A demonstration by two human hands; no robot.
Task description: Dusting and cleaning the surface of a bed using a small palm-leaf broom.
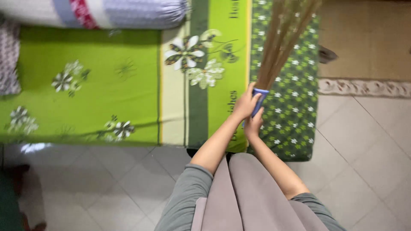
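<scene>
- The left hand [245, 105] is clenched around the blue handle [258, 100] of a stick broom [280, 38], gripping it near the top of the handle, where the brown bristles begin.
- The right hand [253, 126] wraps the same handle just below the left hand, the two touching; its fingers close on the lower end of the handle.
- The broom points away from the person, tilted up and to the right, and its long brown bristles fan out over the mattress [85, 90] towards the far edge of it.
- The mattress lies low on the tiled floor [364, 137], covered by a bright green sheet with flower prints; the strip under the broom is dark green with small white flowers.
- A bolster pillow [107, 13] in a pale cover with a red band lies along the far side of the mattress, well apart from the broom.
- A patterned pillow [8, 57] sits at the left end of the mattress.
- Right of the mattress, beyond the tiles, lies a tan rug [368, 42] with a pale patterned border.
- Grey sleeves cover the person's upper arms, near the mattress's near edge.
</scene>
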